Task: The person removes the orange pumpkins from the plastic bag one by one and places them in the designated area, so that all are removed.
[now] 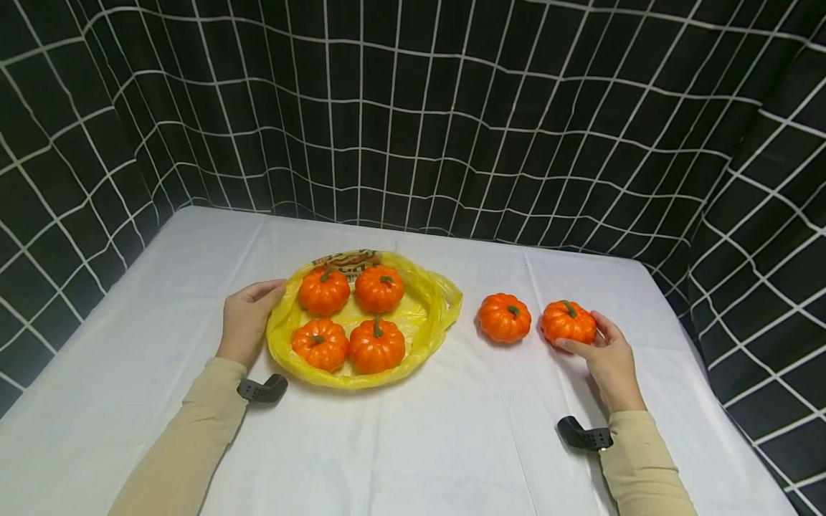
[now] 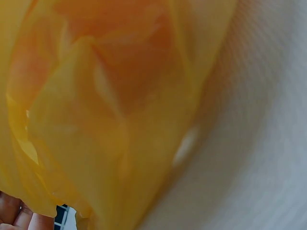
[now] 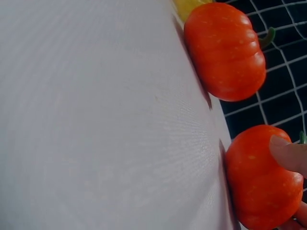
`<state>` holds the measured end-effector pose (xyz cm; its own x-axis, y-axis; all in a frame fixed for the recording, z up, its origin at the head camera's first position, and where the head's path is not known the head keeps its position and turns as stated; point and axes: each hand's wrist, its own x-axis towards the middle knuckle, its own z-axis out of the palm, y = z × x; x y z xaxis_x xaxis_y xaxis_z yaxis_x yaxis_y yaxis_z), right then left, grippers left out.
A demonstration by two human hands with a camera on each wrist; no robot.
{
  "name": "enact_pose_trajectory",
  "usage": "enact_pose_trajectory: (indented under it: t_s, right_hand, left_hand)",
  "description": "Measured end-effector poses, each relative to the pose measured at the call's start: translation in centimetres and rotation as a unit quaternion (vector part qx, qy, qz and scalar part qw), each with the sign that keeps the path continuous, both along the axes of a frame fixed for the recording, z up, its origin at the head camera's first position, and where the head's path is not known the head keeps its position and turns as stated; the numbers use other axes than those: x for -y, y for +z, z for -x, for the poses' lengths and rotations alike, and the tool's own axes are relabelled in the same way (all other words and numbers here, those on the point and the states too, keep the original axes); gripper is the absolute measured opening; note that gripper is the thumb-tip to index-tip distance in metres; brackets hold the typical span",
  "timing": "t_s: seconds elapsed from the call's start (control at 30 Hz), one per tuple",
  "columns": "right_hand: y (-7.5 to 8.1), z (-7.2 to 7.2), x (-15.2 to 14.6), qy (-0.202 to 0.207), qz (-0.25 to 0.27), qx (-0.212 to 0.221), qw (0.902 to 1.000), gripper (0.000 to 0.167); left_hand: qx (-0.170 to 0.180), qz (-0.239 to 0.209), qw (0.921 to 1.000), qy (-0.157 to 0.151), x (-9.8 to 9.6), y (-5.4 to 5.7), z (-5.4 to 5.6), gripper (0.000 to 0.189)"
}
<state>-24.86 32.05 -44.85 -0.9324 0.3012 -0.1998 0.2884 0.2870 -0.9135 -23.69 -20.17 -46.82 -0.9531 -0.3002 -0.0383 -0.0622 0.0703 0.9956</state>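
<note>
A yellow plastic bag (image 1: 419, 362) lies spread with its mouth up, and several small orange pumpkins (image 1: 377, 346) with green stems sit inside it. At its left rim, my left hand (image 1: 248, 319) holds the edge of the plastic; the fingertips are partly hidden there. The left wrist view is mostly filled by the bag (image 2: 110, 143), with fingers (image 2: 41, 221) at the lower left. My right hand (image 1: 609, 358) grips a pumpkin (image 1: 568, 321) at the far right, thumb (image 3: 288, 154) on its near side and fingers on its right. Another pumpkin (image 1: 504, 318) stands between that one and the bag.
A white cloth (image 1: 452, 444) covers the table. Dark curtains with a white grid (image 1: 413, 107) rise behind and at both sides. Black wrist devices (image 1: 261, 389) sit on both forearms. The bag's handle loop (image 1: 453, 304) points right toward the loose pumpkins.
</note>
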Motion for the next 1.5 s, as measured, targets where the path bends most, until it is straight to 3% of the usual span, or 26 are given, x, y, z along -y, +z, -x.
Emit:
enact_pose_trajectory:
  t_s: [0.27,0.43,0.77,1.07,1.5]
  right_hand:
    - [0.7,-0.5,0.0,-0.037,-0.014,-0.003,0.9992,0.085]
    - [1.9,-1.5,0.3,-0.033,-0.025,-0.027,0.9988,0.08]
    - [4.4,-3.3,1.7,-0.031,0.037,-0.088,0.9949,0.076]
    - [5.8,-4.0,4.0,0.013,-0.004,-0.131,0.9913,0.074]
    - [7.3,-4.5,7.0,0.072,-0.004,-0.151,0.9858,0.075]
  left_hand:
    - [-0.003,-0.001,1.0,0.0,-0.1,0.0,0.0,0.041]
    - [-0.007,-0.002,1.0,-0.002,0.0,0.0,0.0,0.042]
    - [-0.005,0.0,1.0,-0.004,0.0,0.2,-0.1,0.042]
    - [0.0,-0.005,1.0,0.0,-0.1,0.3,0.0,0.04]
    - [-0.008,0.001,1.0,0.001,0.0,0.0,0.1,0.041]
